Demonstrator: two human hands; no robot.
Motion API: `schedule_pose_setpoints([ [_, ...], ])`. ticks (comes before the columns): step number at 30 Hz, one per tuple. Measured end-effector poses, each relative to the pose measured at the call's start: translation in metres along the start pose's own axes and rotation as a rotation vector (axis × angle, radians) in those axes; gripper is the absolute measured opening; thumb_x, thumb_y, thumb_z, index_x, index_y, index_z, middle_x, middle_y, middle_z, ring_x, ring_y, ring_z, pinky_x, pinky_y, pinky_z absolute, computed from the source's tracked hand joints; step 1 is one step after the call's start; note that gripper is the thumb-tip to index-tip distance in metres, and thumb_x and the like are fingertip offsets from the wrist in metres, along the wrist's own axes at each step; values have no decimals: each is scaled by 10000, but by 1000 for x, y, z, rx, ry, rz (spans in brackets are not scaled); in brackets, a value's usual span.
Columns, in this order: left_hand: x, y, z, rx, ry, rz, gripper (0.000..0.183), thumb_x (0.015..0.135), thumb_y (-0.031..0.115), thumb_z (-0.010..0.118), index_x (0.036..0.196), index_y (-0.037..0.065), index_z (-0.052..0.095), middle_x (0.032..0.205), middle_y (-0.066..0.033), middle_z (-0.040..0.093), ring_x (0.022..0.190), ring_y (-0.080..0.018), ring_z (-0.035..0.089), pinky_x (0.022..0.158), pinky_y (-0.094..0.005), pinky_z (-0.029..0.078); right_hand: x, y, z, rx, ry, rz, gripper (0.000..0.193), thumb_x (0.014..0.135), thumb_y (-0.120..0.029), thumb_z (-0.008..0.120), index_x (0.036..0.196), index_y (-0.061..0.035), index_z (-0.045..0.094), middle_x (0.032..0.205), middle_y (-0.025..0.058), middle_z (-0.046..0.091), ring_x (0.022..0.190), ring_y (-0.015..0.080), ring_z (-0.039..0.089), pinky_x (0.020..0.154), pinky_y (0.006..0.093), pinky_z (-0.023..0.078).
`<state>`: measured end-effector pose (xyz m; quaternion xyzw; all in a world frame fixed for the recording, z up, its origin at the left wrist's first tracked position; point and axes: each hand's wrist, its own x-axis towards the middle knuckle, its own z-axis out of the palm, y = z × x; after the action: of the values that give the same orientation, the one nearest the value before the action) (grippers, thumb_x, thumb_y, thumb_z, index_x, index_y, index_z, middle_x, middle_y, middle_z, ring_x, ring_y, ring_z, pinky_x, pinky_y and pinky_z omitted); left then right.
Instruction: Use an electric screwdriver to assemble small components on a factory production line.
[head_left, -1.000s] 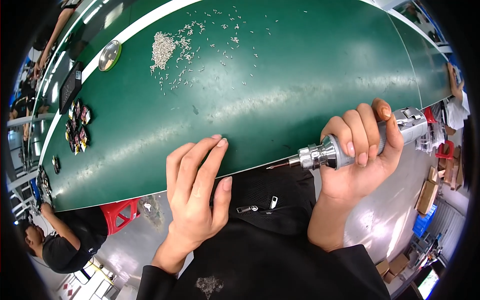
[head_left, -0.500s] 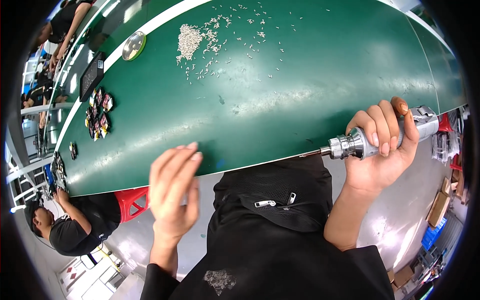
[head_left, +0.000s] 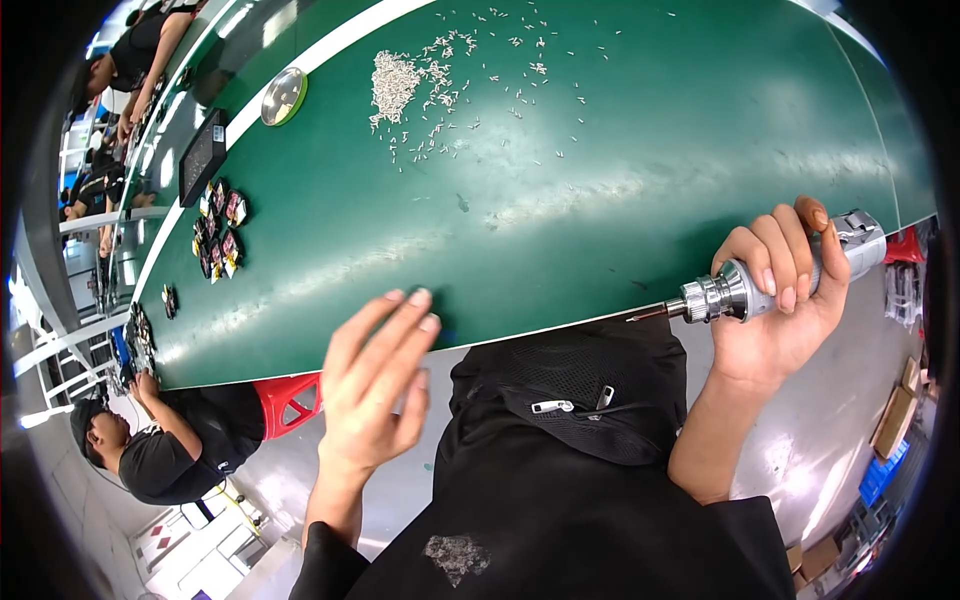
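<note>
right hand (head_left: 780, 292) is gripping a screwdriver (head_left: 738, 292) by the near edge of the bench (head_left: 560, 270) | left hand (head_left: 375, 390) is spanning that edge, loosely unfolded | pins (head_left: 395, 85), dish (head_left: 292, 115), tray (head_left: 203, 158), dark parts (head_left: 217, 235) are lying farther off, details blurring | fingers are hiding screwdriver's middle

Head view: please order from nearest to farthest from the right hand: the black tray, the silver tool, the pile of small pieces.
1. Silver tool, in the right hand
2. Pile of small pieces, left of centre
3. Black tray, farther left
</note>
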<state>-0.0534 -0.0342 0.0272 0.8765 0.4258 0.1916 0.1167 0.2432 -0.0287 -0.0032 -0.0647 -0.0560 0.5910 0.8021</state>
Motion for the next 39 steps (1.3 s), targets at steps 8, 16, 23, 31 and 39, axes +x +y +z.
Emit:
schedule_pose_setpoints([
  [8, -37, -26, -40, 87, 158, -210, 139, 782, -28, 556, 648, -43, 521, 714, -146, 624, 708, -291, 613, 674, -372, 501, 0, -4, -2, -2, 15, -20, 121, 940, -132, 458, 938, -25, 513, 551, -22, 367, 472, 89, 359, 545, 264, 349],
  [16, -24, 4, -10, 31, -53, 87, 79, 740, 23, 589, 785, -29, 629, 824, -175, 645, 837, -355, 620, 773, -436, 499, -1, 0, -3, 5, 18, 17, 121, 940, -129, 456, 937, -20, 509, 554, -18, 369, 477, 90, 363, 546, 260, 349],
  [23, -40, -29, -45, 43, 283, -359, 224, 889, 21, 507, 715, -77, 608, 691, -152, 624, 732, -261, 606, 681, -352, 481, 2, 4, -3, 28, 37, 19, 119, 940, -126, 457, 932, -18, 506, 552, -19, 361, 474, 91, 359, 544, 261, 349],
  [31, -10, -32, -31, -867, 286, -608, 152, 886, 53, 621, 785, -61, 624, 740, -205, 662, 590, -211, 648, 486, -254, 482, 3, 5, 2, -29, 171, 0, 110, 937, -141, 453, 930, -37, 490, 530, -15, 342, 438, 98, 349, 505, 277, 352],
  [39, 133, -70, -8, -683, 152, -264, 193, 885, -40, 466, 1024, -34, 599, 897, -103, 675, 797, -145, 618, 761, -278, 492, 17, 15, 8, -44, 199, -27, 79, 910, -133, 484, 891, -57, 488, 525, -14, 348, 437, 100, 349, 499, 281, 361],
])
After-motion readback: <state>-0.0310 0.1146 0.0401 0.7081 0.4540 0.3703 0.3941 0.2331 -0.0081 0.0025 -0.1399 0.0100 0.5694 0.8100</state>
